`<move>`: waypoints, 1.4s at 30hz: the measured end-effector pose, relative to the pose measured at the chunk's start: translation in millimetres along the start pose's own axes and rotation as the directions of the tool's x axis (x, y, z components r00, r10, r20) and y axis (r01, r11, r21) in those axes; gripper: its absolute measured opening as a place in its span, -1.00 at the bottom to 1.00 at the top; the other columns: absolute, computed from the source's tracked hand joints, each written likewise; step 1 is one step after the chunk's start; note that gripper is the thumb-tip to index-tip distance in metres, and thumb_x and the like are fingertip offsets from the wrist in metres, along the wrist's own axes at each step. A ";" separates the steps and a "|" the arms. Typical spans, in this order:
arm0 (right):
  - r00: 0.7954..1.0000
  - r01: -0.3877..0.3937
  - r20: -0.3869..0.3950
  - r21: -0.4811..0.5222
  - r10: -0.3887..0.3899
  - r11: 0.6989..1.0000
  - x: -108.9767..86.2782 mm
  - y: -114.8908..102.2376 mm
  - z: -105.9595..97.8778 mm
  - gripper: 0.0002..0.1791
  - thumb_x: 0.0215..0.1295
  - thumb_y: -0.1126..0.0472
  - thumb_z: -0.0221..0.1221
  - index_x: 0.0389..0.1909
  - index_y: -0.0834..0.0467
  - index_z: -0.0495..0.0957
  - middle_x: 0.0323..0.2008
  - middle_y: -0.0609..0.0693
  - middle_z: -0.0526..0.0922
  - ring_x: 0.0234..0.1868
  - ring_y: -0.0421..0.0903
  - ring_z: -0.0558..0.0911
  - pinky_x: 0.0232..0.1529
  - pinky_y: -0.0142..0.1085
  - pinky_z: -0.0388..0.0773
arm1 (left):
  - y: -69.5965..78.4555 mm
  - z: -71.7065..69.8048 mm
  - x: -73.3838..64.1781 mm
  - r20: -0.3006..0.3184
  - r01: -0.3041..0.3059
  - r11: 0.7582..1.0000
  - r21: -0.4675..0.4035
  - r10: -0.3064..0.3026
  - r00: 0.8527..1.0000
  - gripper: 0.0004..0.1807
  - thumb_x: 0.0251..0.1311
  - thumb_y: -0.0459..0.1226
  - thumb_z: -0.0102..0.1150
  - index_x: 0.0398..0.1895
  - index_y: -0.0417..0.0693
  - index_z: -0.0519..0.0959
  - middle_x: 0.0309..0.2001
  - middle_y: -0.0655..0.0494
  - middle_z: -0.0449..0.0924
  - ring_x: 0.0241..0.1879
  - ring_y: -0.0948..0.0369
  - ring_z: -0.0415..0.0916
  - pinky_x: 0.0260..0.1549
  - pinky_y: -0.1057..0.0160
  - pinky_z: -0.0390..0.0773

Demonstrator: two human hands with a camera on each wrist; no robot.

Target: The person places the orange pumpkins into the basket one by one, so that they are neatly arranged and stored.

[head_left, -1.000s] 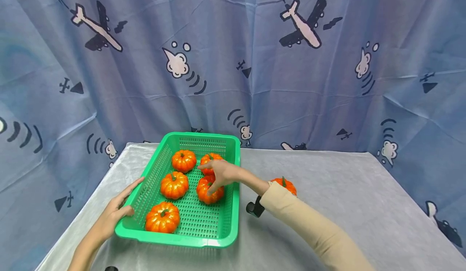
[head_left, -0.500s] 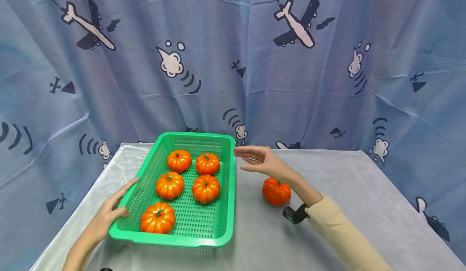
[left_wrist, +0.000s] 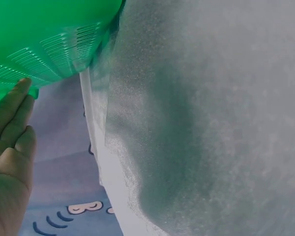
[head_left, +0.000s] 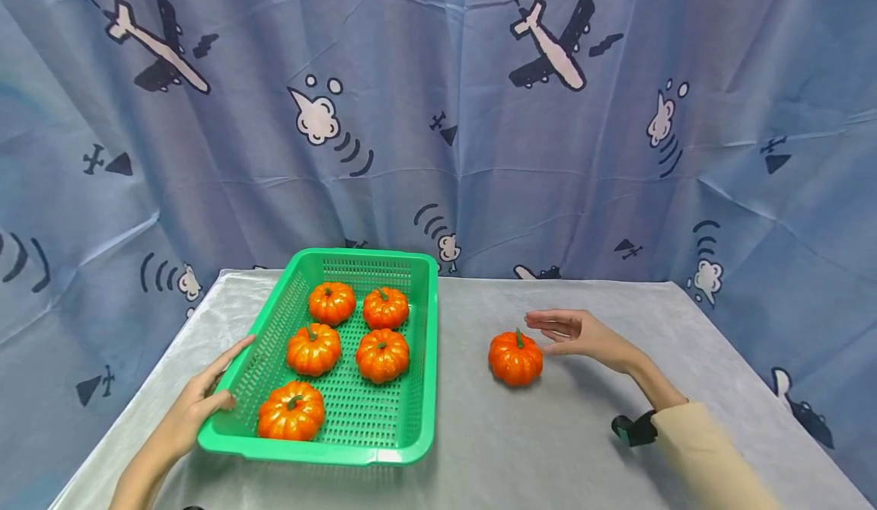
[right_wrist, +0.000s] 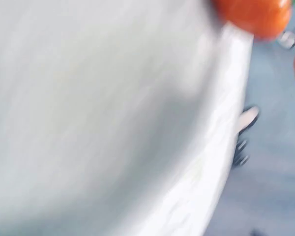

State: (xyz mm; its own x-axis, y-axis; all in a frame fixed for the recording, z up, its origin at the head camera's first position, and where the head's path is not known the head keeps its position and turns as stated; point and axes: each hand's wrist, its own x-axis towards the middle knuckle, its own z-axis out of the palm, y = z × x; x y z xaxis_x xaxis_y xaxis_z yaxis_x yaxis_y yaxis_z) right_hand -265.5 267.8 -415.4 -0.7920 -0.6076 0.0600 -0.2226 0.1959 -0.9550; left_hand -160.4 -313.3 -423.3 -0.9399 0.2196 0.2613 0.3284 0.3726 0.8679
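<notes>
A green plastic basket point(head_left: 318, 453) with slotted walls holds several small orange pumpkins, among them a front-left pumpkin point(head_left: 291, 411) and a right-hand pumpkin point(head_left: 382, 356). My left hand point(head_left: 188, 411) holds the basket's left side, thumb over the rim and fingers along the outer wall; in the left wrist view those fingers point(left_wrist: 12, 110) lie against the slotted wall. Outside the basket, a lone pumpkin point(head_left: 515, 361) with a green stem sits on the table. Just to its right, my right hand point(head_left: 582, 336) hovers empty, fingers loosely bent toward it. The right wrist view is blurred.
A pale grey cloth covers the table point(head_left: 548, 449). Behind it hangs a blue curtain point(head_left: 384, 213) printed with airplanes. A black wrist camera point(head_left: 633, 428) is strapped near the right sleeve point(head_left: 706, 449).
My right hand has left the basket without a pumpkin and moved right, past the lone pumpkin to its far side. The left hand stays on the basket; the view has turned slightly right.
</notes>
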 end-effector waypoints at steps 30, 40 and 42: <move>0.974 -0.153 0.156 -0.082 0.164 0.985 25.9 34.3 12.9 0.29 -0.05 0.22 0.44 0.53 0.04 -0.30 0.47 0.24 -0.06 0.41 0.24 0.07 0.31 0.01 0.23 | 0.7 1.3 2.2 0.007 0.022 1.000 -0.016 -0.022 1.000 -0.13 -0.02 -0.56 -0.11 0.48 -0.02 0.12 -0.04 -0.08 0.45 -0.65 0.19 0.48 -0.71 0.16 0.52; 0.979 -0.114 0.160 -0.103 0.130 0.988 44.2 33.3 32.7 0.05 -0.06 0.26 0.43 0.47 0.11 0.06 0.35 0.20 0.21 0.22 0.15 0.32 0.11 -0.13 0.44 | 0.2 -0.1 0.9 0.014 0.026 0.999 -0.030 -0.025 1.000 -0.14 -0.02 -0.56 -0.12 0.48 -0.03 0.12 -0.05 0.13 0.45 -0.64 0.20 0.49 -0.71 0.15 0.53; 0.982 -0.108 0.143 -0.102 0.122 0.989 45.4 32.7 34.4 -0.08 -0.04 0.27 0.42 0.39 0.13 0.20 0.25 0.17 0.33 0.15 0.12 0.38 0.06 -0.14 0.50 | -0.7 -0.3 0.7 0.015 0.013 1.000 -0.026 -0.013 1.000 -0.15 -0.01 -0.56 -0.12 0.48 -0.05 0.12 0.00 0.23 0.44 -0.58 0.21 0.51 -0.69 0.16 0.53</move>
State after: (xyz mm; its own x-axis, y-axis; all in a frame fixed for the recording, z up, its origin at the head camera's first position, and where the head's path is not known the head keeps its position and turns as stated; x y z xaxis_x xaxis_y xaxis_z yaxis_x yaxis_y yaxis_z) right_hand -289.2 220.1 -453.9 -0.7236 -0.6829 -0.0996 -0.1926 0.3383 -0.9211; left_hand -161.4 -313.6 -423.6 -0.9425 0.2287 0.2437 0.3134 0.3520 0.8820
